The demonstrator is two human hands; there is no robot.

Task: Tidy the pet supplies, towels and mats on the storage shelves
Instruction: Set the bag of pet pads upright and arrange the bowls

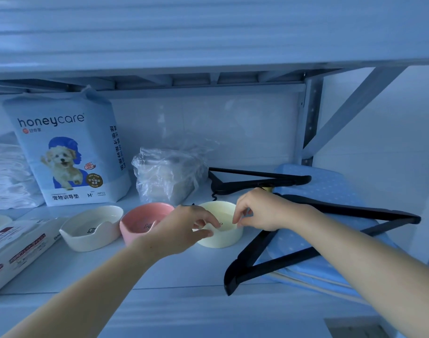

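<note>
Bowl (223, 240): upright, mouth up, round; between both grips.
Left grip (181, 228): pinching left rim.
Right grip (259, 211): pinching right rim.

On the white metal shelf board (160, 276), a white scalloped ceramic bowl (91, 230), a pink round ceramic bowl (140, 223) and a pale yellow round ceramic bowl (223, 236) stand in a row, left to right. Behind them, left to right: a light blue plastic pack of pet pads (67, 152), a clear crinkled plastic bag (167, 174) and a black wooden hanger (257, 179). At far right, a second black hanger (294, 254) lies on a blue dotted folded mat (330, 191).
</note>
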